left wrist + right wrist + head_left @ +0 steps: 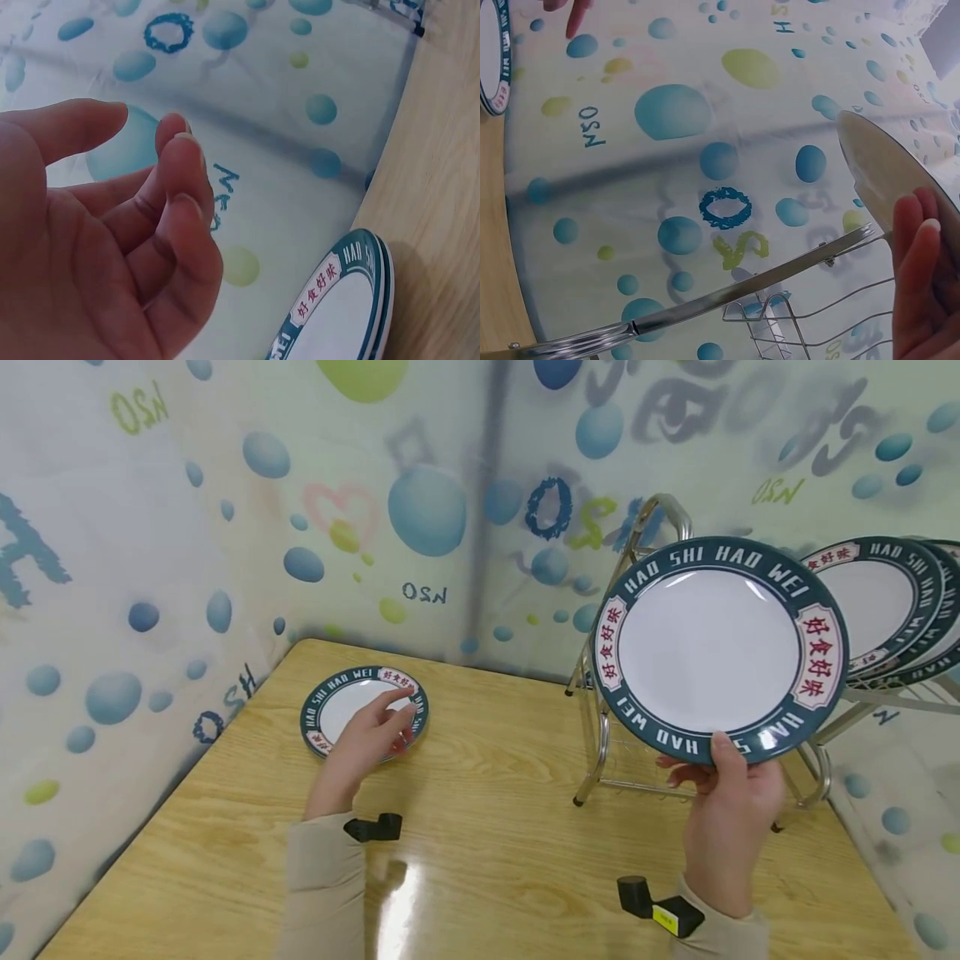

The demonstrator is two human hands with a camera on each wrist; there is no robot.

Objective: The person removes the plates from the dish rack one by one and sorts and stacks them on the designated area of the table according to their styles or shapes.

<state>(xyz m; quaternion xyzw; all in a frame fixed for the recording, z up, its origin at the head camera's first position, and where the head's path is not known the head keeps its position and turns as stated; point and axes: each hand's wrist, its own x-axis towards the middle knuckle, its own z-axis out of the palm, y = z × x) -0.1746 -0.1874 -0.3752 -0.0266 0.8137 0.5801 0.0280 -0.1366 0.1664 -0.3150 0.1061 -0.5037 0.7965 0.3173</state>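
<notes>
My right hand grips a round plate by its lower rim, thumb on the front and fingers behind. White in the middle, the plate has a dark green lettered border with red characters and is held up facing the head camera. In the right wrist view its pale underside shows above the fingers. My left hand hovers with loosely bent fingers over matching plates lying at the table's far left. Nothing is between its thumb and fingers in the left wrist view, where two stacked rims show.
At the right stands a metal dish rack, partly hidden behind the held plate. Several matching plates lean upright in its upper tier. The wooden table meets patterned curtain walls at the back and sides.
</notes>
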